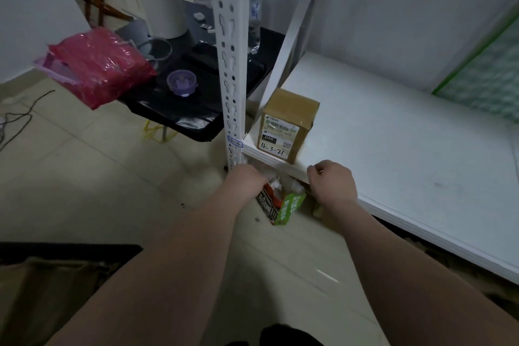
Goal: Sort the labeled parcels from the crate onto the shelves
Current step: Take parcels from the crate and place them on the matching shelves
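Our left hand (247, 181) and right hand (332, 184) curled just under the shelf (393, 149) edge, above a printed packet (280, 205); whether either gripped it we could not tell; beyond, the brown parcel (288, 125) stood upright on the shelf's front corner; it looked light and stiff, best held by opposite sides.

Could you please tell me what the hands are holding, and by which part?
The left hand seems to grip the printed carton by its top edge. The right hand has curled fingers; whether they hold anything cannot be told.
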`<state>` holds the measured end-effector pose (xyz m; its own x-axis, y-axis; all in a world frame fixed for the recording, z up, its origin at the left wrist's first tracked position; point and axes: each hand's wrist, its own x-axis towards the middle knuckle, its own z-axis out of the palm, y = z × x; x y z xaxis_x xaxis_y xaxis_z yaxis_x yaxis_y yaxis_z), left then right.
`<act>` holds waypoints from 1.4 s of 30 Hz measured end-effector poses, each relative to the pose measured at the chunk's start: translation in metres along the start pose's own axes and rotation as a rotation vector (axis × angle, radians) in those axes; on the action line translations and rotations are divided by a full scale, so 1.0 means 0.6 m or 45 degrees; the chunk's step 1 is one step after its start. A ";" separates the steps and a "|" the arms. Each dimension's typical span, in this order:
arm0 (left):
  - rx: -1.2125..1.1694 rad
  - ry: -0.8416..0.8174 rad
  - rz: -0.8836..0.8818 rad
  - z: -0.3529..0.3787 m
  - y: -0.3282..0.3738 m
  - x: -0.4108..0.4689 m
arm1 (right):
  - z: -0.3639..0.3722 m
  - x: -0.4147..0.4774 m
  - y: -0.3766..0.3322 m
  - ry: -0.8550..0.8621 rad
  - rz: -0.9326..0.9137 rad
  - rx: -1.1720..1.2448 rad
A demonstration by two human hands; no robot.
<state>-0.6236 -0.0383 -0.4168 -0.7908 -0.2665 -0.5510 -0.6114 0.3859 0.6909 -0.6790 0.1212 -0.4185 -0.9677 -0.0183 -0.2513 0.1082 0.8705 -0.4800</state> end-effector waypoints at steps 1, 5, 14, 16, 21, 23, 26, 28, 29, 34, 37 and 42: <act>-0.060 0.002 -0.005 -0.009 0.011 -0.021 | -0.015 -0.016 -0.014 -0.041 -0.008 -0.002; -0.195 0.045 -0.011 -0.059 0.059 -0.112 | -0.077 -0.088 -0.078 -0.153 -0.056 0.045; -0.306 0.191 0.011 -0.209 0.119 -0.349 | -0.212 -0.272 -0.226 -0.245 -0.218 0.283; -0.320 0.212 0.013 -0.241 0.123 -0.394 | -0.239 -0.312 -0.253 -0.262 -0.240 0.334; -0.414 0.176 -0.027 -0.312 0.122 -0.492 | -0.287 -0.397 -0.299 -0.325 -0.343 0.372; -0.439 0.246 -0.032 -0.321 0.116 -0.531 | -0.297 -0.427 -0.307 -0.343 -0.381 0.383; -0.483 0.484 -0.027 -0.316 0.095 -0.596 | -0.302 -0.471 -0.307 -0.413 -0.430 0.386; -0.524 0.559 -0.028 -0.311 0.067 -0.636 | -0.300 -0.499 -0.305 -0.480 -0.481 0.398; -0.528 0.586 -0.053 -0.306 0.052 -0.654 | -0.298 -0.515 -0.302 -0.520 -0.496 0.404; -0.549 0.657 -0.180 -0.288 -0.017 -0.746 | -0.279 -0.597 -0.288 -0.627 -0.566 0.380; -0.586 0.706 -0.196 -0.292 -0.051 -0.799 | -0.270 -0.642 -0.294 -0.695 -0.615 0.338; -0.628 0.815 -0.212 -0.317 -0.119 -0.863 | -0.246 -0.722 -0.317 -0.723 -0.681 0.311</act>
<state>-0.1761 -0.0956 -0.0918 -0.4609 -0.7952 -0.3940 -0.5463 -0.0957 0.8321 -0.3139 0.0359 -0.0942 -0.6470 -0.7041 -0.2926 -0.2253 0.5431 -0.8089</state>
